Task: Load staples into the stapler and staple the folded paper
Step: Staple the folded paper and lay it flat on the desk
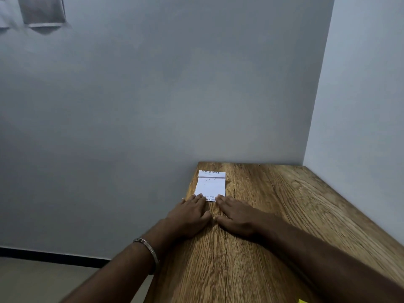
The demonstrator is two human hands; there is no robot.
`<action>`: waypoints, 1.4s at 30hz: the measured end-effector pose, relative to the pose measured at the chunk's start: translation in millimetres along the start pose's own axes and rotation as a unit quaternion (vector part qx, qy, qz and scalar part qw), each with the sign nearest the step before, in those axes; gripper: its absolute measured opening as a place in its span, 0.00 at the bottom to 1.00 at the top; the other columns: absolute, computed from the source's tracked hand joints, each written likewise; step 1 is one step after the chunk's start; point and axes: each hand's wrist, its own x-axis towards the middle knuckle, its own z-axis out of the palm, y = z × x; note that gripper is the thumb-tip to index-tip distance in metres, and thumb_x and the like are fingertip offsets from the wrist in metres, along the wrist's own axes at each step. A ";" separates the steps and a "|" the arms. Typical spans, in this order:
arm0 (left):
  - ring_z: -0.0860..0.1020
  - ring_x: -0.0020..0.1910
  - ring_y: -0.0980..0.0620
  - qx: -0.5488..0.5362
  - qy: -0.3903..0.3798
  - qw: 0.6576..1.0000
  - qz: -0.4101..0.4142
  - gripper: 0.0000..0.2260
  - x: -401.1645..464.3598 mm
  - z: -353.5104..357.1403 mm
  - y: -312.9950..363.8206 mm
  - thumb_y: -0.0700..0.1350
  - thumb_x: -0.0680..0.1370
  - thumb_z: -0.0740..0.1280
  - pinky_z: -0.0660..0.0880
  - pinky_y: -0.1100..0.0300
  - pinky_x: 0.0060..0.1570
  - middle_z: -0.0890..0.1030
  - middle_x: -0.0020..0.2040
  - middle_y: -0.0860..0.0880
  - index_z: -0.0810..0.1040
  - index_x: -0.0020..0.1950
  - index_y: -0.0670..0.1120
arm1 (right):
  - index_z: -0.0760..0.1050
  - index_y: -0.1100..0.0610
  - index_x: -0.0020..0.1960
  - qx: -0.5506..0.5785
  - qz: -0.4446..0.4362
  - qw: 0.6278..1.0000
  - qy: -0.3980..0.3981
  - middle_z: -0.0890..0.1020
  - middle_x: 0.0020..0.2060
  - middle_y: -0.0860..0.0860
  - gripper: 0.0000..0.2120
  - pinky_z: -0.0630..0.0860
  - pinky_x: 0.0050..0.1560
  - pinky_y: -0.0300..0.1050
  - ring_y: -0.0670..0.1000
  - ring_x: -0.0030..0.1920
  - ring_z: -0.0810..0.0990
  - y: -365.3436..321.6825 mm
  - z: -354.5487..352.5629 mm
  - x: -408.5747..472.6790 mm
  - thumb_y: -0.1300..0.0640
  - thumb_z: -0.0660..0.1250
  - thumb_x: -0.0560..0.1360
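Your wooden table (284, 215) fills the lower right, pushed into the corner of the grey walls (131, 106). Both your forearms reach forward across it, almost parallel, palms down. Your left hand (188, 217) lies flat near the table's left edge, fingers stretched out together, their tips resting on the near edge of the folded paper (210, 185). Your right hand (235, 216) lies flat just beside it, thumbs nearly meeting, fingertips on the same near edge. Neither hand grasps anything; both are spread flat and only press down. The paper lies at the far left corner of the table, printed text showing at its far and near ends. A metal bangle (147, 251) circles your left wrist. A yellow scrap (302, 301) peeks in at the bottom edge.
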 end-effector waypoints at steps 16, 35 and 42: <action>0.48 0.79 0.49 -0.010 0.000 1.000 -0.012 0.33 6.2 1.2 -1.3 0.62 0.78 0.47 0.46 0.47 0.76 0.50 0.81 0.47 0.48 0.79 0.46 | 0.43 0.50 0.81 0.004 0.007 1.000 0.026 0.48 0.81 0.48 0.38 0.45 0.76 0.57 0.50 0.80 0.46 4.9 1.0 6.4 0.34 0.45 0.76; 0.47 0.79 0.48 -0.040 0.041 0.998 -0.012 0.33 4.3 4.0 -1.2 0.61 0.78 0.49 0.46 0.46 0.76 0.49 0.81 0.46 0.49 0.79 0.45 | 0.41 0.50 0.81 0.020 0.009 0.999 0.046 0.46 0.81 0.48 0.41 0.50 0.78 0.58 0.53 0.80 0.46 0.3 -1.7 0.1 0.32 0.49 0.75; 0.57 0.78 0.48 -0.004 0.158 0.987 0.012 0.24 -26.5 0.3 10.0 0.52 0.81 0.53 0.55 0.51 0.76 0.59 0.79 0.45 0.59 0.76 0.45 | 0.45 0.54 0.81 -0.014 0.032 0.998 0.057 0.49 0.81 0.52 0.35 0.57 0.77 0.53 0.53 0.80 0.52 -15.5 -4.4 -26.6 0.37 0.50 0.81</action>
